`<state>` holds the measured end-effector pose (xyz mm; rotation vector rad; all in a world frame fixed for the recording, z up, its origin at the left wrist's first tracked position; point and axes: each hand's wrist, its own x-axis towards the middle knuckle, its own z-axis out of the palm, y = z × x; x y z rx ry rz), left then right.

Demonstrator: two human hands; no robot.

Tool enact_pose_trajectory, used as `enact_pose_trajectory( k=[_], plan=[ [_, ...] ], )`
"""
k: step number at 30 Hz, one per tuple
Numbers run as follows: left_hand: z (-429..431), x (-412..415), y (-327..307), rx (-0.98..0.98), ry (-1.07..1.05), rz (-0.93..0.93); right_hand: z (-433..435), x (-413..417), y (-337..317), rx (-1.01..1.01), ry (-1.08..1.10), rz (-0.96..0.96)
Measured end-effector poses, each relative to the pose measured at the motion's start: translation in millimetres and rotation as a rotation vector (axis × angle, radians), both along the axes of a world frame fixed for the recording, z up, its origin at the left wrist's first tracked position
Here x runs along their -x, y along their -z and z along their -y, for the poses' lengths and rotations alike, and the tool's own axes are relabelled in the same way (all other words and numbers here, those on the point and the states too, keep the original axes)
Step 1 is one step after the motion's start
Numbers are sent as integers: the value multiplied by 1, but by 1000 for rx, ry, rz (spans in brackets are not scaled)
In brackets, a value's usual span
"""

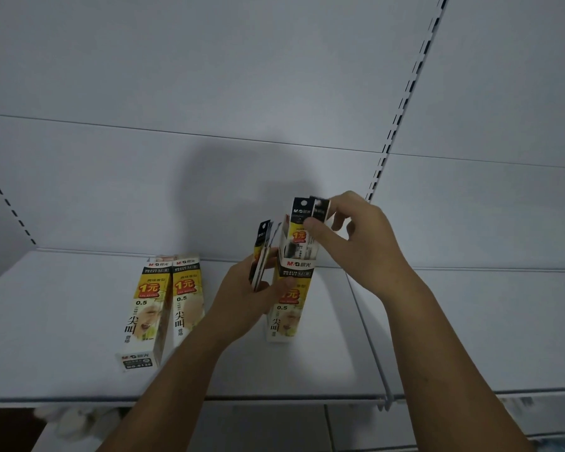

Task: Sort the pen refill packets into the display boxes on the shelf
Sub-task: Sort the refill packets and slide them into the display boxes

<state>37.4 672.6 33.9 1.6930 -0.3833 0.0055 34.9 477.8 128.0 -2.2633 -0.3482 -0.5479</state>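
Yellow box (296, 270); right hand (356, 236) pinches packets (302, 210), left hand (245, 301) grips stack (261, 252).

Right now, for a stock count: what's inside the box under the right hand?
Black-topped refill packets stick out of the display box; the right hand pinches them. The box walls hide the rest.

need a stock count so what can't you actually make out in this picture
Head view:
- Packet count in the left hand: the stack is edge-on, and fingers cover its lower half.
- Inside of the open box: the right hand and the packets it pinches cover the mouth.
- Contents of the two left boxes: tops blurred.
- Pale things under the shelf: blurred.
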Motion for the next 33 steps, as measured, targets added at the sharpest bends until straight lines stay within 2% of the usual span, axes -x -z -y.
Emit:
enact_pose_trajectory(
  k=[4,12,14,19,22,26,29,33],
  plan=[
    [2,1,-1,-8,16,16,-6,1,-5,-77,-42,3],
    [-2,-2,1,16,36,0,9,2,5,281,-99,-212],
    [-3,-1,2,-7,43,5,12,3,3,317,-123,-257],
    [-1,-1,2,-20,45,20,13,4,-9,262,-222,-262],
    [-2,-3,3,-36,43,24,13,1,-16,365,-209,-298],
    [-2,-4,3,-54,35,33,5,-4,-22,599,-230,-340],
    [-1,-5,3,-58,40,35,1,-7,-20,693,-248,-434],
    [0,-5,2,-62,39,36,3,-4,-23,565,-297,-455]
  ],
)
